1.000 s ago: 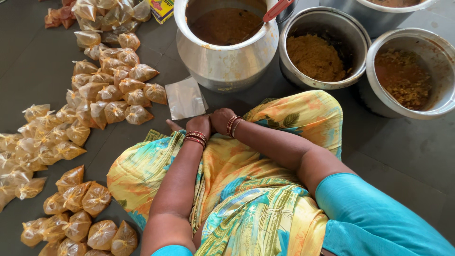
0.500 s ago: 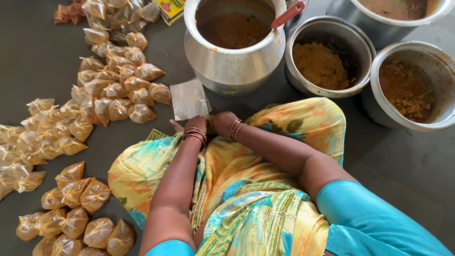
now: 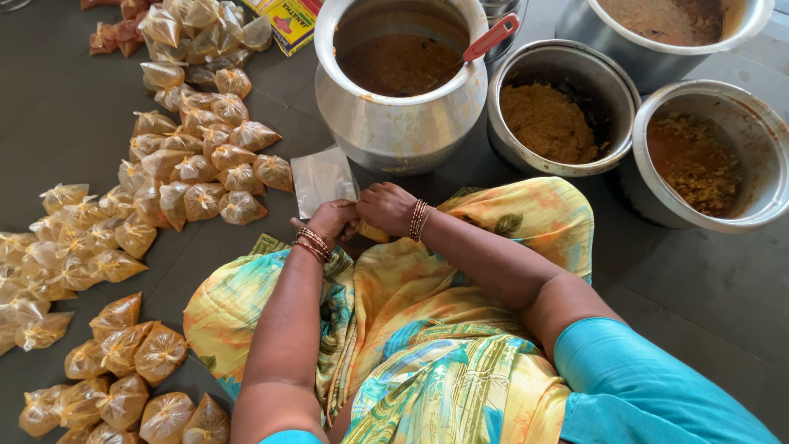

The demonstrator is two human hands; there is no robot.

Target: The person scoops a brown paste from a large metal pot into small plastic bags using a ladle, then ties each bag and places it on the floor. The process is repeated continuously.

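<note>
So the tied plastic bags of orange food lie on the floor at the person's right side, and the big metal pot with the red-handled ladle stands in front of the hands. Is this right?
Not quite. The head view shows the tied plastic bags of orange food on the floor at the person's left side, not right. The big metal pot with the red-handled ladle does stand in front of the hands.

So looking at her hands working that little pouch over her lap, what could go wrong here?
The small filled pouch is pinched between the left hand and right hand right over the sari; a weak knot could leak onto the cloth. The big steel pot of brown liquid stands close to her hands, and its red-handled ladle leans on the rim, so an elbow bump might splash it.
</note>
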